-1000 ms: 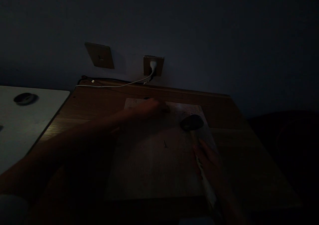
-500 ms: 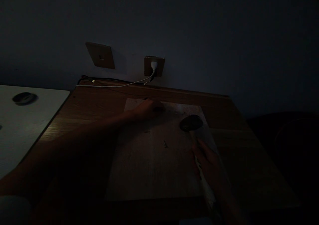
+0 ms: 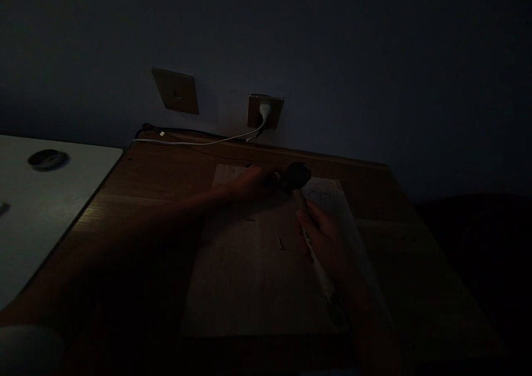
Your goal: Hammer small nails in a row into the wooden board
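My right hand (image 3: 326, 237) is wrapped round the pale handle of a hammer (image 3: 297, 176) with a bulky dark head. That head is close to the fingertips of my left hand (image 3: 255, 182), at the far side of a wooden board (image 3: 233, 293). The left fingers are curled together at the board's surface; the dim light hides what they may pinch. A small metal nail or screw (image 3: 280, 243) lies loose on the middle of the board, left of the hammer's handle.
Under the board is a wooden table (image 3: 399, 259) against a wall. A white surface (image 3: 87, 171) with a dark round object (image 3: 47, 159) adjoins it at left. A white cable (image 3: 216, 142) runs along the back to a socket (image 3: 276, 112); a wall plate (image 3: 178, 92) is beside it.
My right hand has moved the hammer left and away from me, bringing its head beside my left fingers. The left hand stays at the far part of the board. The view has shifted slightly.
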The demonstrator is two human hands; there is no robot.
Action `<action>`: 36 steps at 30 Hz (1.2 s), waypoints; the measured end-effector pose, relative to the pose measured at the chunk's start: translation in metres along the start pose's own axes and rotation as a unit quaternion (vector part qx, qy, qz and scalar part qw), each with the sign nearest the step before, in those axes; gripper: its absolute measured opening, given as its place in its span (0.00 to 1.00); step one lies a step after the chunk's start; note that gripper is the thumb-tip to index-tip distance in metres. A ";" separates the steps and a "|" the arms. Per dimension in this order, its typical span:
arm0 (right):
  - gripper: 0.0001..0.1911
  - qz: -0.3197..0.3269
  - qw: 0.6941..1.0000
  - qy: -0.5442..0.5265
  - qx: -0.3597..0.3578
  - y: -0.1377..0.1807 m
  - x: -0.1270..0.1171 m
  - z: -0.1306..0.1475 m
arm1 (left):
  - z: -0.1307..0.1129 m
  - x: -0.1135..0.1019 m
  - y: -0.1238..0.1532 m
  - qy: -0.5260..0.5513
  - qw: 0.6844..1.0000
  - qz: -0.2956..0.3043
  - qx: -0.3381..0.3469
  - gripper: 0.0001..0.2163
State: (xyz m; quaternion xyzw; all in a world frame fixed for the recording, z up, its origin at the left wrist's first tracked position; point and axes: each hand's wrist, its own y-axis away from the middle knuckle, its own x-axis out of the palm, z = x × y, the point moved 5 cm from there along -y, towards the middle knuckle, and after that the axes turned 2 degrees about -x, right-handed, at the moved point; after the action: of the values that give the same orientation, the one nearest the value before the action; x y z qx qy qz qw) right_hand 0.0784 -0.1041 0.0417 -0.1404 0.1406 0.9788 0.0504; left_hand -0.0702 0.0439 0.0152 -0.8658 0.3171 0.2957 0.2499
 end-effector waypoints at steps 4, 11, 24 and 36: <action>0.30 0.004 1.000 0.007 0.001 -0.007 0.005 -0.003 | -0.001 -0.004 -0.003 0.002 1.000 0.000 -0.003 0.20; 0.29 -0.002 1.000 0.011 0.007 -0.003 0.006 -0.007 | -0.016 -0.043 0.012 -0.121 0.986 0.090 0.070 0.17; 0.38 -0.019 0.997 0.033 0.067 0.034 -0.019 -0.044 | -0.043 -0.035 0.069 -0.387 0.867 0.098 0.298 0.10; 0.38 0.002 0.998 0.031 0.055 0.035 -0.015 -0.042 | -0.001 -0.029 0.020 -0.038 0.998 0.000 -0.059 0.14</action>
State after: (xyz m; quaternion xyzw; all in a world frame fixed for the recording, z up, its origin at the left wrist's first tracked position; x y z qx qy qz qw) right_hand 0.0984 -0.1502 0.0163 -0.1677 0.1958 0.9648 0.0515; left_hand -0.1018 0.0415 0.0300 -0.8671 0.2893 0.3468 0.2100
